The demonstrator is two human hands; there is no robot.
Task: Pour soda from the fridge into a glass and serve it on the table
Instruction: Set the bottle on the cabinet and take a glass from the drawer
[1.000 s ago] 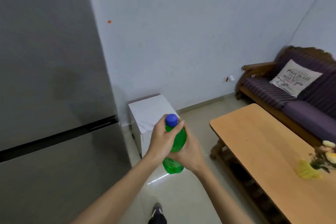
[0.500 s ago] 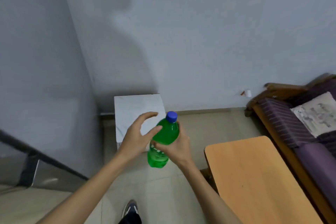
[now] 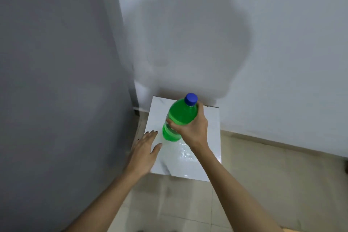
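Note:
A green soda bottle [image 3: 179, 115] with a blue cap [image 3: 191, 98] is held tilted just above the white box top [image 3: 209, 137]. My right hand [image 3: 192, 130] is wrapped around its middle from the right. Whether its base touches the box I cannot tell. My left hand [image 3: 144, 149] hovers flat with fingers spread over the box's left edge, a little apart from the bottle and holding nothing. No glass shows in this view.
The grey fridge side [image 3: 60, 81] fills the left. A pale wall [image 3: 244, 43] stands behind the box. Beige floor tiles [image 3: 263, 175] spread to the right and toward me.
The view has swung left and down, so the wooden table and sofa left the frame. My left hand came off the bottle and dropped to the box's left edge. The bottle moved over the box.

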